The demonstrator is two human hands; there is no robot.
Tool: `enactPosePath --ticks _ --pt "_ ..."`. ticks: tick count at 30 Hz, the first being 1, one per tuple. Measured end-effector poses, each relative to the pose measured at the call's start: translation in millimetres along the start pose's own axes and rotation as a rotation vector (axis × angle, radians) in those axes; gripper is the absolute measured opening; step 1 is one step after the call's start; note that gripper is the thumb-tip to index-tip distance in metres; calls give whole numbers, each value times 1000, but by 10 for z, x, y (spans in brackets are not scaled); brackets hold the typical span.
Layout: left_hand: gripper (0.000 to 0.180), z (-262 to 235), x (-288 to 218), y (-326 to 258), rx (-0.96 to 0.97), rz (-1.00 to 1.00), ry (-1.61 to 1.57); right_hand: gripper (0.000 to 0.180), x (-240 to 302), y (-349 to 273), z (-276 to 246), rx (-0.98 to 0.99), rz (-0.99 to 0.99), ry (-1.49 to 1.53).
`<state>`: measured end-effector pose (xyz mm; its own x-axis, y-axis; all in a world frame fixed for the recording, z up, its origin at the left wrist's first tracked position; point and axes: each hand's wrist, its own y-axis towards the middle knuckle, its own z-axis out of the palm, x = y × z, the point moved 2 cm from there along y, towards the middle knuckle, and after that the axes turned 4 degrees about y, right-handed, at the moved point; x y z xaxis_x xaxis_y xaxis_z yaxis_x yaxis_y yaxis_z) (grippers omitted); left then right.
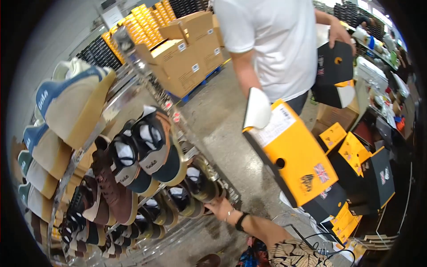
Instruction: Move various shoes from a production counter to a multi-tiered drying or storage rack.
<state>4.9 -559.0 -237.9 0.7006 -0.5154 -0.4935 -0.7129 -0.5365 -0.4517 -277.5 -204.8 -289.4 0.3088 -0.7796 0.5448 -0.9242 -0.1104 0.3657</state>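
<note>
From the lower edge my right hand [219, 209], with a thin bracelet and a black band at the wrist, reaches left to the shoe rack [231, 192]. Its fingers curl round the near end of a dark olive shoe [202, 186] at the rack's right end. Pale stuffing fills that shoe's opening. Beside it are more dark shoes [153, 211] in a row. Above stand black and grey sneakers [153, 151] with thick soles, and brown shoes [111, 189] sit to their left. My left hand is out of the picture.
Opposite me, a person in a white shirt [284, 49] holds a yellow shoebox [298, 155] and a black one [333, 66]. More shoeboxes [378, 178] are piled at right. Beige sneakers [73, 104] fill the rack's left. Large cartons [178, 66] stand behind; cables [320, 242] hang beside my arm.
</note>
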Motion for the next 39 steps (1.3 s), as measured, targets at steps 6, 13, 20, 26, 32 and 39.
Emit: enactPosePath --ticks 6,13,20,26,32,39 --pt "46 319 -43 312 553 -532 -1006 35 1030 -1156 -2257 -553 30 78" --pt "47 557 -819 117 306 93 -317 46 1157 -1186 -3308 -659 460 -329" --pt "47 761 -875 -98 271 154 -264 33 853 -951 -3551 -933 297 -299" --pt "48 849 -741 -209 236 131 -264 19 517 -1155 -3988 -1065 263 -171" --pt "48 916 -669 -207 229 131 -239 28 245 -1631 -4461 -1316 372 205" --pt "49 969 -742 -122 240 189 -188 13 -242 -2474 -5014 -1571 415 848"
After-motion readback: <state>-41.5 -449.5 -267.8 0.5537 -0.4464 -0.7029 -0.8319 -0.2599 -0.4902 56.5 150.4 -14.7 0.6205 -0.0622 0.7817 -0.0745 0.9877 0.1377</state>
